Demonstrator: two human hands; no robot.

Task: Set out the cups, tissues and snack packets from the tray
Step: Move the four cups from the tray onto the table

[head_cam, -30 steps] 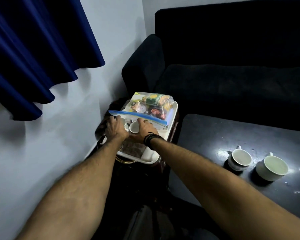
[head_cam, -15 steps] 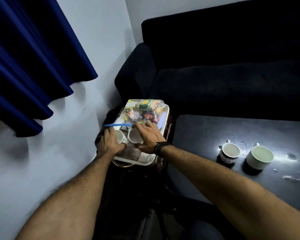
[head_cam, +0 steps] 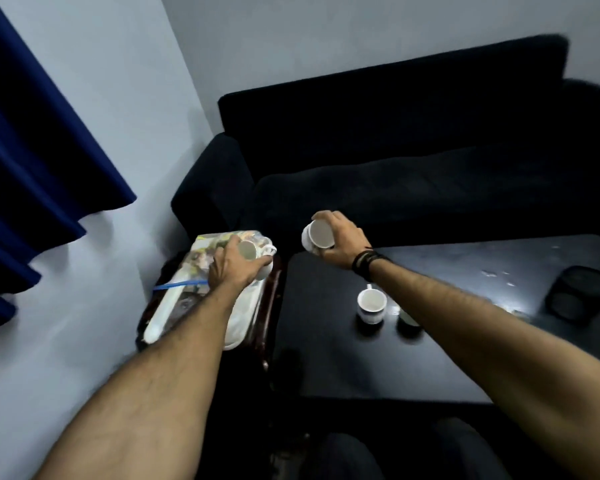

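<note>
My left hand grips a white cup, lifted a little above the white tray on the left. My right hand holds another white cup in the air, tilted with its mouth towards me, over the far left corner of the dark table. A clear zip bag of snack packets lies at the tray's far end, partly under my left hand. One white cup stands on the table; a second one beside it is mostly hidden by my right forearm.
The tray rests on a small dark stand against the pale wall. A dark sofa runs behind the table. A round black object sits on the table's right side. Blue curtains hang at the left.
Both hands closed on the two cups in the tray and lifted them out. My right hand carried its cup rightwards towards the table; the view swung right.
</note>
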